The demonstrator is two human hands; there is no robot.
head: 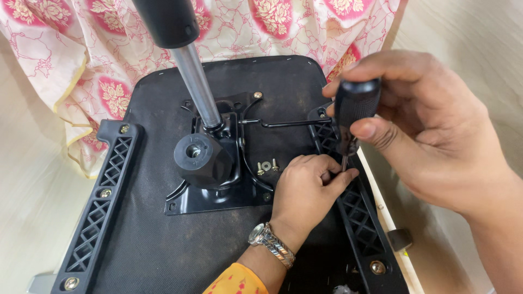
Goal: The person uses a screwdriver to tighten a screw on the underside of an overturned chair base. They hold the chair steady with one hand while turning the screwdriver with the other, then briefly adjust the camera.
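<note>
An upturned black chair seat lies under me. My right hand grips the black handle of a screwdriver, held upright over the right-hand black lattice bracket. My left hand, with a metal wristwatch and an orange sleeve, rests on the seat. Its fingertips pinch around the screwdriver's tip at the bracket. The tip and whatever is under it are hidden by the fingers.
A black metal plate at mid-seat carries a silver gas cylinder, a black knob and a thin lever rod. Loose screws and a washer lie beside it. A second lattice bracket sits at the left. Floral cloth lies behind.
</note>
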